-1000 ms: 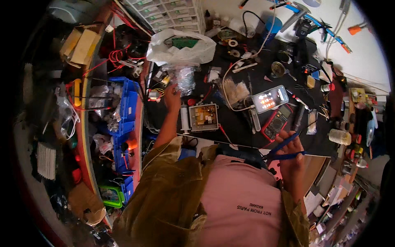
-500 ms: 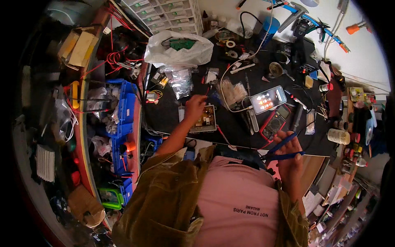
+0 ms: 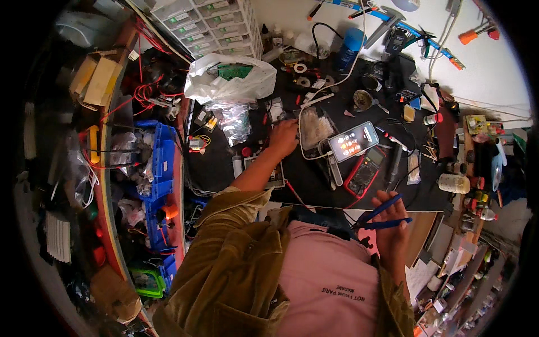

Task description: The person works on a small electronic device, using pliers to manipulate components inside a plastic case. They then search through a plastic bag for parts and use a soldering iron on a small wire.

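Note:
My left hand [image 3: 284, 138] reaches down to the dark work mat, beside a clear bag of thin wooden sticks [image 3: 316, 128]. Its fingertips are partly hidden, so whether they pinch anything is unclear. Under that forearm lies an open shallow case with a circuit board [image 3: 277, 181], mostly covered by the arm. My right hand [image 3: 391, 227] is at the front edge of the bench, holding blue-handled pliers [image 3: 387, 223] with the handles spread apart. Farther in are a red multimeter [image 3: 364, 173] and a lit phone [image 3: 353, 142] plugged into a white cable.
A white plastic bag with a green board [image 3: 233, 72] and a silvery bag [image 3: 233, 124] lie at the back left. Blue bins [image 3: 163, 163] line the left shelf. A soldering iron [image 3: 395, 163], a blue can [image 3: 350, 48] and jars [image 3: 453, 183] stand to the right.
My left hand has moved right and away from me, off the circuit board case to the mat by the stick bag. The right hand still holds the pliers. The view has shifted slightly.

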Action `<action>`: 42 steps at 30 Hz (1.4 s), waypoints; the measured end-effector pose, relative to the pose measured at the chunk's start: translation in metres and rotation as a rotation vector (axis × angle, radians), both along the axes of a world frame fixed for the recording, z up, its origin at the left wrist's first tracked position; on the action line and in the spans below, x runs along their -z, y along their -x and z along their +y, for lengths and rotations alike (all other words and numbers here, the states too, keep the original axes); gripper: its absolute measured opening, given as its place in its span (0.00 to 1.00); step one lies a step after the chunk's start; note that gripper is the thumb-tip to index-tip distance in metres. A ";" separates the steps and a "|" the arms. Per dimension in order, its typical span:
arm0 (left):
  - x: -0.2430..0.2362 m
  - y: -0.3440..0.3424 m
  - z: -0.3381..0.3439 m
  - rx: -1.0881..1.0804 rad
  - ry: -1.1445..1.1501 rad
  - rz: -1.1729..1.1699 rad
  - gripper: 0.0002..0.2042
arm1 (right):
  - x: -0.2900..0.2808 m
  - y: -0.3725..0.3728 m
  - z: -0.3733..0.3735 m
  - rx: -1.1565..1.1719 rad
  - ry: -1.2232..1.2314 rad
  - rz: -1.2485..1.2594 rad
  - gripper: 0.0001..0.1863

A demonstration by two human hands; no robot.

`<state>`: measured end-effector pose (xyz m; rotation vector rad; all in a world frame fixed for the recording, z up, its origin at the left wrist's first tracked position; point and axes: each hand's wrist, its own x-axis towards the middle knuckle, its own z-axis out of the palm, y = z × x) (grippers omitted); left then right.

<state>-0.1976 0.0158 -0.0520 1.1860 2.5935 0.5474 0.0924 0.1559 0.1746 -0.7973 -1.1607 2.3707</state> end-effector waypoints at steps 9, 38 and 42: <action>-0.013 0.004 0.018 0.111 0.161 0.000 0.31 | -0.001 0.001 -0.004 -0.017 0.006 -0.007 0.45; -0.059 0.080 -0.075 -0.169 -0.227 -0.206 0.16 | 0.014 -0.009 0.005 -0.093 -0.021 -0.044 0.46; -0.103 0.100 -0.112 -0.028 0.116 -0.112 0.16 | 0.013 -0.001 0.000 -0.144 -0.035 -0.054 0.46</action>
